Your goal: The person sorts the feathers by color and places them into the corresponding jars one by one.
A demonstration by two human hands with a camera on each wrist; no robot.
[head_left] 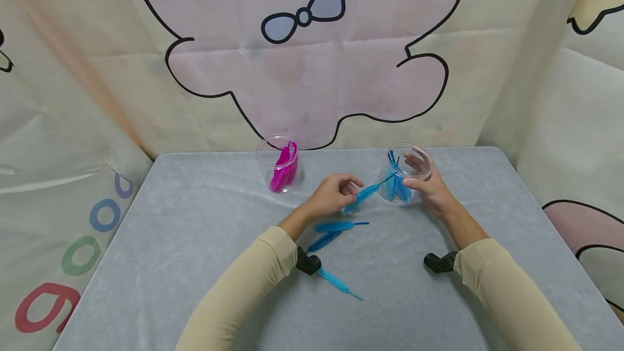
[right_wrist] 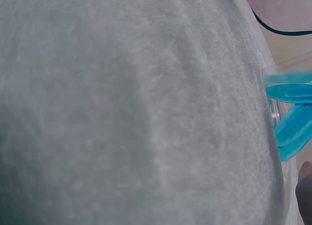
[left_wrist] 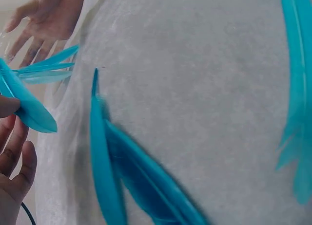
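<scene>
My left hand (head_left: pixel 336 195) pinches a blue feather (head_left: pixel 363 197) near its vane, the quill tip pointing at the rim of a clear plastic cup (head_left: pixel 425 166). My right hand (head_left: pixel 434 188) grips that cup from its right side. Inside it stand several blue feathers (head_left: pixel 401 190), quills upward. In the left wrist view the pinched feather (left_wrist: pixel 31 108) lies between thumb and fingers. Below the left hand, two blue feathers (head_left: pixel 333 226) lie close together on the table, and another blue feather (head_left: pixel 335 280) lies nearer, partly hidden by the left wrist.
A second clear cup (head_left: pixel 263 161) holding magenta feathers (head_left: pixel 285 169) stands at the back edge of the grey cloth-covered table (head_left: pixel 205 264). Behind the table hangs a printed curtain (head_left: pixel 302 80). Each wrist wears a black camera mount (head_left: pixel 308 261).
</scene>
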